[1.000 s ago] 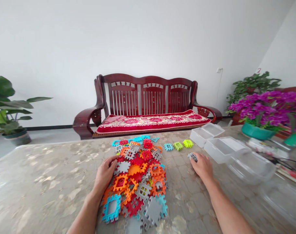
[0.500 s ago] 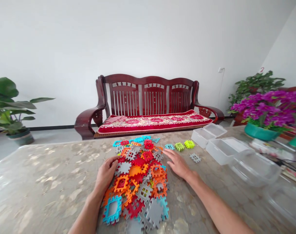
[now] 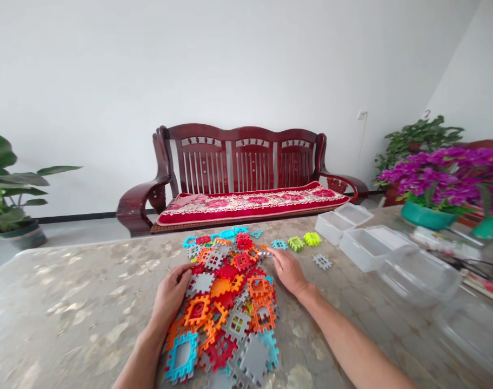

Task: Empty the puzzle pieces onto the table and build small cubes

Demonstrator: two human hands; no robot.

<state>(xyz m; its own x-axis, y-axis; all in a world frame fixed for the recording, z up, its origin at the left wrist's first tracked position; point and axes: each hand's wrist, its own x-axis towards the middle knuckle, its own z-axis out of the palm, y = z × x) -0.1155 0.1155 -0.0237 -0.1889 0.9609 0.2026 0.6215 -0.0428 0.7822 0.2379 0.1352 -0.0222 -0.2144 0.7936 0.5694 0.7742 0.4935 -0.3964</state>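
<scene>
A long heap of interlocking toy tiles [image 3: 222, 287] in red, orange, grey and blue lies before me, their edges notched. At its far right side my right hand [image 3: 287, 270] pinches a grey interlocking tile [image 3: 265, 253], tilted so that its edge faces me. My left hand [image 3: 172, 290] rests against the heap's left side, fingers stretched forward, beside a flat grey tile [image 3: 201, 283]. It holds nothing that I can see. Closest to me are a blue square frame tile [image 3: 169, 359] and a solid grey tile [image 3: 254, 356].
Right of the heap lie a blue tile [image 3: 279, 245], two lime-green tiles and a loose grey tile [image 3: 322, 262]. Clear plastic boxes [image 3: 362, 254] and lids stand farther right, near purple flowers [image 3: 445, 175] in a green pot. Behind the table [image 3: 88, 302] is a wooden bench [image 3: 254, 162].
My right hand has closed its fingers on a grey tile at the heap's edge and tipped it up. My left hand stays at the heap's left side. The whole view has shifted slightly.
</scene>
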